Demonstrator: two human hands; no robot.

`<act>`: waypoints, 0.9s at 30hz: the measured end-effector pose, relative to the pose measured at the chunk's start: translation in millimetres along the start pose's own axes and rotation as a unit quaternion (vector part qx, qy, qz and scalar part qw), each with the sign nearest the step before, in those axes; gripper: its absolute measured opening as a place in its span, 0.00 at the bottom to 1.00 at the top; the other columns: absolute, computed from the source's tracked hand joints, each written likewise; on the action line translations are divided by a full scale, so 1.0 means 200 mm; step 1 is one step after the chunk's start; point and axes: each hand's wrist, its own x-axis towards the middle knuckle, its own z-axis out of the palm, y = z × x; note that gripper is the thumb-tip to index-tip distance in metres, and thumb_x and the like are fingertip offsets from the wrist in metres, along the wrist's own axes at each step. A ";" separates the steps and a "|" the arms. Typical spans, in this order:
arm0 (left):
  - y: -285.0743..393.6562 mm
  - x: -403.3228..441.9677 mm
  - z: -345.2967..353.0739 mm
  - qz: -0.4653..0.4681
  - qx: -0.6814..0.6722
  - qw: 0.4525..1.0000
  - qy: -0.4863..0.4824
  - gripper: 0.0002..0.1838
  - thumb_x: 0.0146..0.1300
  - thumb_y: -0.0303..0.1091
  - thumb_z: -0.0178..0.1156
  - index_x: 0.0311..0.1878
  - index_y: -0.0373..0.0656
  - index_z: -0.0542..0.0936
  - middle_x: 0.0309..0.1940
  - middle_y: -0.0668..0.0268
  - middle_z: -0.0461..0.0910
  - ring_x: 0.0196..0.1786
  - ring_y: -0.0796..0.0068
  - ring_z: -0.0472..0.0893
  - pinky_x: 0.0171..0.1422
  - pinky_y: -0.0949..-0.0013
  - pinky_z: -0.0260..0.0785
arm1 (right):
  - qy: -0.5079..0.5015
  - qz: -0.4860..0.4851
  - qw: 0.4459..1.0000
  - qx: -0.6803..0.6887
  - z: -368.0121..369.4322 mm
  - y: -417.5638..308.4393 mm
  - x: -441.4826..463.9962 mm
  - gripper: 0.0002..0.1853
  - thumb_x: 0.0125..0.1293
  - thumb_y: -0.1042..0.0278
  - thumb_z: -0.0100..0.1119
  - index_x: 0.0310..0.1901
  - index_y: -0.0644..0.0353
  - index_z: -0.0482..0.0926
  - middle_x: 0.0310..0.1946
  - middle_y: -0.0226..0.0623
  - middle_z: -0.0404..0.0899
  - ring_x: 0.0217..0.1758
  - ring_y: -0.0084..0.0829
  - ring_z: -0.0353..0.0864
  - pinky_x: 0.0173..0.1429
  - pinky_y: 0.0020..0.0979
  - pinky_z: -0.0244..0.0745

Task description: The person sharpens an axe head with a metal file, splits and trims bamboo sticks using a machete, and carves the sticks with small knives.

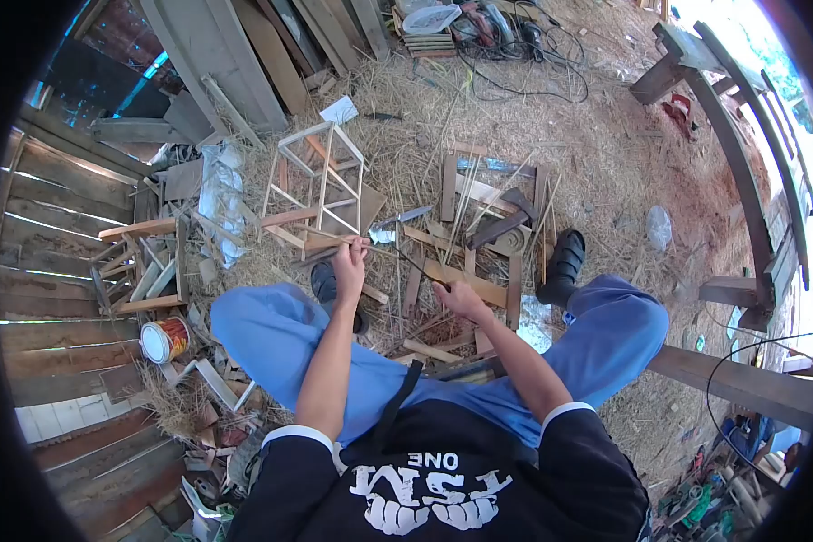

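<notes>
My left hand is closed in a pinch around a thin wooden strip, above the straw-covered ground between my knees. My right hand is wrapped around a slim dark tool that points up and left toward the strip's end. Its exact kind is too small to make out. Just beyond my left hand stands a light wooden stick frame. A knife-like blade lies on the ground past my hands. Ahead of my right hand, dark wooden pieces form a T shape on a low wooden frame.
A wooden stool-like frame and a paint bucket are at the left, near the plank wall. Power tools with cables lie at the back. A wooden bench-like structure stands right. Wood offcuts surround my feet.
</notes>
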 end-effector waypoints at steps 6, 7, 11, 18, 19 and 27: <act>0.02 0.00 0.01 0.015 0.010 1.000 0.010 0.14 0.79 0.35 0.50 0.49 0.31 0.76 0.41 0.56 0.85 0.45 0.68 0.86 0.51 0.65 0.82 | 0.092 -0.045 0.986 0.134 -0.22 -0.29 -0.15 0.34 0.73 0.37 0.47 0.42 0.70 0.81 0.32 0.57 0.82 0.40 0.50 0.84 0.48 0.45 0.75; 0.03 0.00 0.02 0.013 0.015 1.000 0.006 0.14 0.79 0.35 0.50 0.49 0.31 0.76 0.41 0.57 0.85 0.46 0.68 0.86 0.51 0.65 0.82 | 0.085 -0.043 0.986 0.139 -0.25 -0.33 -0.16 0.33 0.74 0.38 0.48 0.45 0.69 0.81 0.34 0.59 0.83 0.41 0.51 0.85 0.50 0.45 0.76; 0.06 -0.01 0.01 0.006 0.039 0.999 -0.008 0.14 0.79 0.36 0.50 0.49 0.32 0.77 0.42 0.57 0.85 0.46 0.68 0.86 0.52 0.63 0.82 | 0.066 -0.074 0.981 0.169 -0.17 -0.29 -0.16 0.33 0.74 0.39 0.48 0.53 0.68 0.79 0.38 0.63 0.83 0.46 0.55 0.86 0.53 0.46 0.77; 0.04 0.02 0.00 0.007 0.038 0.999 -0.012 0.16 0.80 0.38 0.48 0.47 0.33 0.77 0.43 0.58 0.84 0.49 0.67 0.85 0.55 0.60 0.82 | -0.002 0.072 0.996 -0.056 0.10 0.27 -0.03 0.34 0.74 0.36 0.45 0.43 0.68 0.82 0.28 0.52 0.83 0.36 0.44 0.87 0.46 0.45 0.79; 0.04 0.00 0.00 0.005 0.048 0.999 -0.014 0.16 0.80 0.38 0.48 0.47 0.33 0.77 0.43 0.58 0.84 0.50 0.67 0.85 0.55 0.60 0.82 | -0.009 0.053 0.998 -0.021 0.05 0.22 -0.04 0.35 0.74 0.37 0.46 0.44 0.69 0.83 0.32 0.56 0.83 0.40 0.50 0.86 0.49 0.46 0.78; 0.04 -0.01 -0.01 -0.013 0.006 1.000 -0.009 0.15 0.80 0.39 0.48 0.48 0.34 0.76 0.46 0.57 0.84 0.54 0.66 0.84 0.58 0.57 0.81 | 0.016 0.023 0.965 0.262 -0.13 -0.13 -0.10 0.31 0.73 0.42 0.52 0.55 0.67 0.79 0.29 0.58 0.84 0.36 0.55 0.85 0.49 0.44 0.78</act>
